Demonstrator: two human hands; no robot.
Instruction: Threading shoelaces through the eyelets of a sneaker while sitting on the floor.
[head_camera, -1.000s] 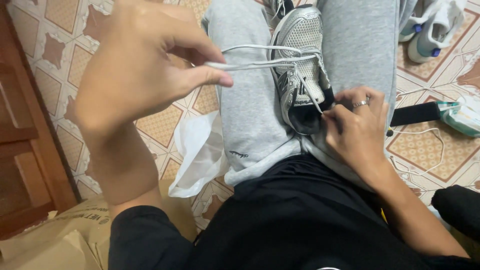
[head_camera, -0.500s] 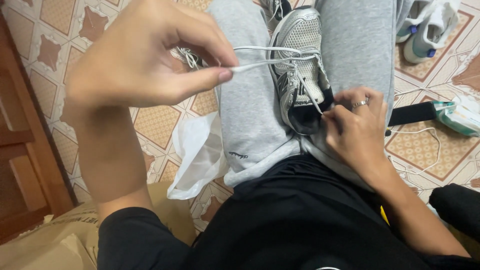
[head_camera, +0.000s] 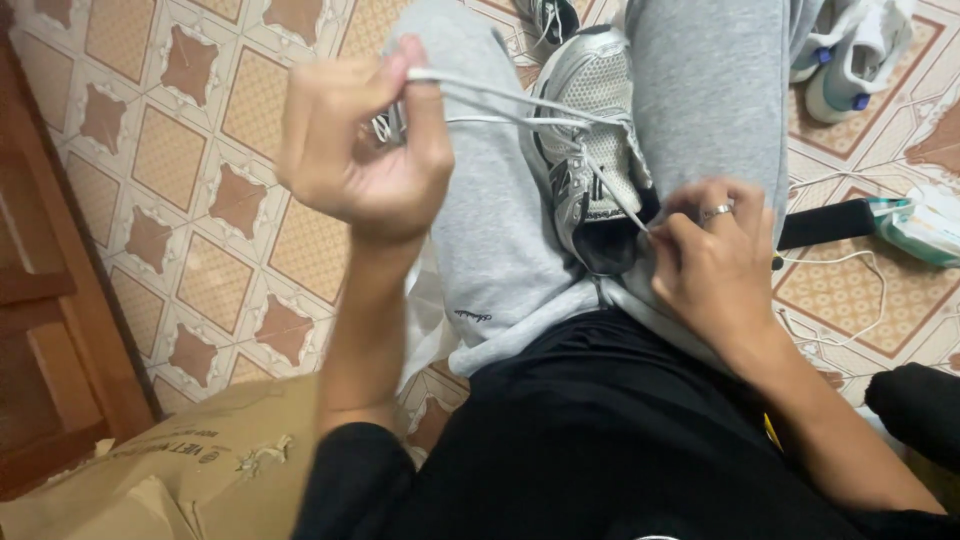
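Black cloth fills the nearest ground: the person's black top (head_camera: 600, 440), with a crumpled brown cardboard box (head_camera: 170, 470) off to its left on the floor. Just beyond the top lie the grey sweatpants (head_camera: 490, 250), and wedged between the two grey legs sits the silver mesh sneaker (head_camera: 595, 130), heel toward the person and toe pointing away.

The right hand (head_camera: 715, 265) rests against the sneaker's heel, on its right side. Its fingers are curled in, a ring showing on one, and the fingertips pinch the near end of the white shoelace (head_camera: 520, 100) right where it runs down beside the sneaker's collar.

The left hand (head_camera: 365, 145) is raised to the left of the sneaker, well off the leg. Thumb and forefinger are closed tight on the lace's far end, and two strands run taut from that pinch across to the sneaker's eyelets.

To the right of the sneaker, on the patterned floor tiles (head_camera: 200, 190), lie a black strap (head_camera: 825, 222) and a thin white cord (head_camera: 850, 300). Farther out, past the sneaker's right side, a white and blue shoe (head_camera: 850, 60) lies near the top corner. Another shoe's heel shows just beyond the sneaker's toe. A dark wooden cabinet (head_camera: 40, 330) stands far left of the sneaker.
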